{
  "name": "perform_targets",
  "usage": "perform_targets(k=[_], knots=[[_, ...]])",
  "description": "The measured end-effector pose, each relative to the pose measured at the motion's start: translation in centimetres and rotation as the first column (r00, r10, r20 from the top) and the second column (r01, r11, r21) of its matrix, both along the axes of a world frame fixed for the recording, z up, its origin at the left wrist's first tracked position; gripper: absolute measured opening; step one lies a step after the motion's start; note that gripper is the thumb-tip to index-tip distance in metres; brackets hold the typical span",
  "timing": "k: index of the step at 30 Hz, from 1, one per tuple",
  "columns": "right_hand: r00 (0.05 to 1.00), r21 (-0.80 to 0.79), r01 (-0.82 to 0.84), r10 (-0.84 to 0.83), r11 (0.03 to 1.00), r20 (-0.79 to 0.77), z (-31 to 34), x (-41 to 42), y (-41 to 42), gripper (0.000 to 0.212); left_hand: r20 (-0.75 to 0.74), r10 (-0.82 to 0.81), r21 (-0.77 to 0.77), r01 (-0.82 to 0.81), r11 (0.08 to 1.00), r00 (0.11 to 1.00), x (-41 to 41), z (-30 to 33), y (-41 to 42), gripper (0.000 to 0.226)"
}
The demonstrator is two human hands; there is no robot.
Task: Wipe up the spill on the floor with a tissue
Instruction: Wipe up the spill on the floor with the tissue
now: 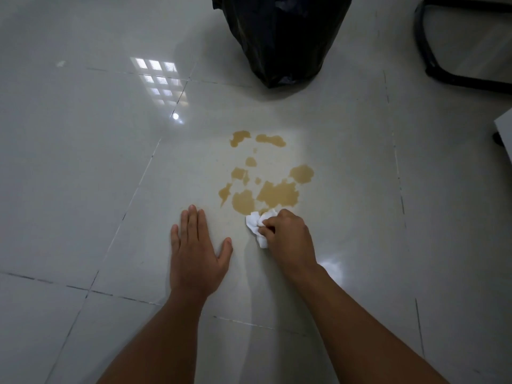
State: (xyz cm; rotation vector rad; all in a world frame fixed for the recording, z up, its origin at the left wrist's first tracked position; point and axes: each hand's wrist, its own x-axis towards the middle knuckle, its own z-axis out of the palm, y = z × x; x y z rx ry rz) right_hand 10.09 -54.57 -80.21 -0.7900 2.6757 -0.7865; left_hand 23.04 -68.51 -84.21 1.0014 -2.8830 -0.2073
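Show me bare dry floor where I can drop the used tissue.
Bare tile lies left of the left hand, and right of the right hand holding the tissue. Crowded: the spill just ahead of both hands, then the black bin bag beyond it.

Black bin bag point(279, 37), perhaps chair base point(432, 51)

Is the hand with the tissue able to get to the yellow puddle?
Probably yes. The right hand holds the tissue at the near edge of the spill, and only bare floor lies between them.
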Motion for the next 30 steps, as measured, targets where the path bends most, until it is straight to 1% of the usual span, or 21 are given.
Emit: perform_targets(k=[2, 4, 6, 7, 9, 11, 13, 16, 18, 21, 24, 26, 30], knots=[[0.999, -0.045, 0.020, -0.022, 0.999, -0.038, 0.2, -0.5, -0.6, 0.017, 0.009, -0.002, 0.002, 0.002, 1.000, 1.000, 0.0, 0.1, 0.0, 0.084], [0.990, -0.082, 0.128, -0.133, 0.988, -0.056, 0.6, -1.9, -0.1, 0.014, 0.005, -0.004, 0.009, 0.004, 1.000, 1.000, 0.0, 0.2, -0.1, 0.084], [0.974, -0.034, 0.228, -0.228, 0.973, -0.008, 1.1, -3.8, 1.4, 0.012, 0.001, -0.001, 0.019, 0.001, 1.000, 1.000, 0.0, 0.1, -0.1, 0.084], [0.969, 0.002, 0.245, -0.245, 0.970, 0.026, 1.3, -4.6, 2.2, 0.011, -0.003, -0.001, 0.017, 0.001, 1.000, 1.000, 0.0, 0.1, -0.1, 0.084], [0.974, 0.071, 0.202, -0.208, 0.977, 0.094, 1.8, -5.6, 3.3, 0.009, -0.012, -0.002, 0.019, 0.002, 1.000, 1.000, 0.0, 0.0, -0.1, 0.083], [0.985, 0.161, 0.082, -0.104, 0.984, 0.135, 2.0, -5.3, 2.9, 0.009, -0.027, -0.001, 0.037, 0.002, 0.999, 1.000, 0.2, 0.1, -0.3, 0.083], [0.986, 0.187, 0.004, -0.035, 0.982, 0.164, 1.7, -3.9, 1.1, 0.012, -0.056, 0.011, 0.063, -0.007, 0.998, 0.998, 0.2, 0.2, -0.4, 0.085], [0.977, 0.138, -0.059, 0.029, 0.989, 0.210, 1.0, -1.2, -2.4, 0.013, -0.083, 0.029, 0.117, -0.019, 0.993, 0.996, 0.2, 1.2, -0.9, 0.089], [0.969, 0.128, -0.121, 0.089, 0.984, 0.230, 0.7, 0.0, -4.6, 0.012, -0.077, 0.035, 0.099, -0.027, 0.995, 0.996, 0.3, 1.8, -2.8, 0.091], [0.960, 0.108, -0.154, 0.123, 0.982, 0.252, 0.7, 0.6, -7.1, 0.016, -0.020, 0.085, 0.039, -0.084, 0.996, 0.996, 1.4, 1.8, -7.7, 0.085], [0.960, 0.098, -0.194, 0.169, 0.976, 0.224, 0.7, 0.7, -8.9, 0.018, 0.013, 0.067, 0.059, -0.068, 0.996, 0.998, 2.9, 1.0, -10.9, 0.080], [0.954, 0.076, -0.224, 0.202, 0.972, 0.222, 0.6, 0.8, -10.4, 0.018, 0.001, 0.033, 0.069, -0.033, 0.997, 0.999, 3.2, 0.3, -11.4, 0.079], [0.953, 0.020, -0.246, 0.238, 0.969, 0.189, 0.3, 1.2, -15.0, 0.015, -0.063, 0.047, 0.063, -0.043, 0.997, 0.997, 3.2, -0.2, -11.5, 0.076]])
